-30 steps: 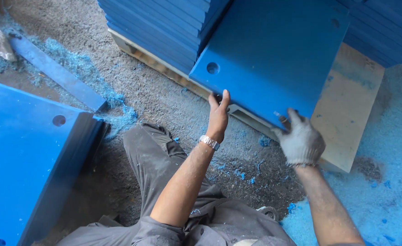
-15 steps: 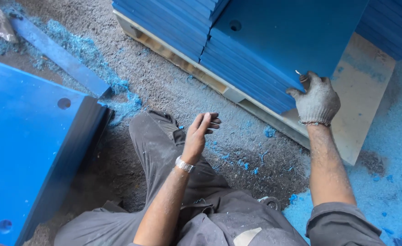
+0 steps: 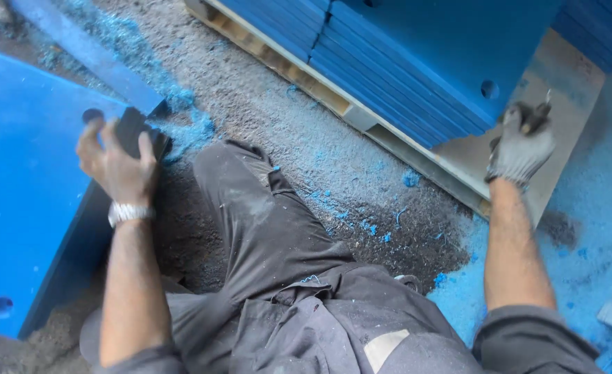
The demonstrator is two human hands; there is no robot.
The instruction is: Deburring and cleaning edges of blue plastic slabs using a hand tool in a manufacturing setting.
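My left hand (image 3: pixel 115 163), bare with a wristwatch, reaches over the near corner of a stack of blue panels (image 3: pixel 22 187) at my left, its fingers spread above the stack's dark edge. A round hole shows in the top panel beside my fingertips. My right hand (image 3: pixel 521 149), in a grey glove, is curled around a small metal-tipped tool (image 3: pixel 536 114), held next to the corner of another stack of blue panels (image 3: pixel 417 62). That stack rests on a wooden pallet (image 3: pixel 361 118), and its top panel has a round hole near the corner.
My grey-trousered leg (image 3: pixel 257 215) stretches across the gritty floor between the two stacks. Blue shavings (image 3: pixel 597 235) litter the floor, thickest at the right. A long blue strip (image 3: pixel 84 55) lies at the upper left. A pale board (image 3: pixel 562 76) lies under the pallet stack's right end.
My left hand swung from the pallet stack across my leg to the left stack's corner. My right hand let go of the top panel, now lying flat, and hangs beside its corner.
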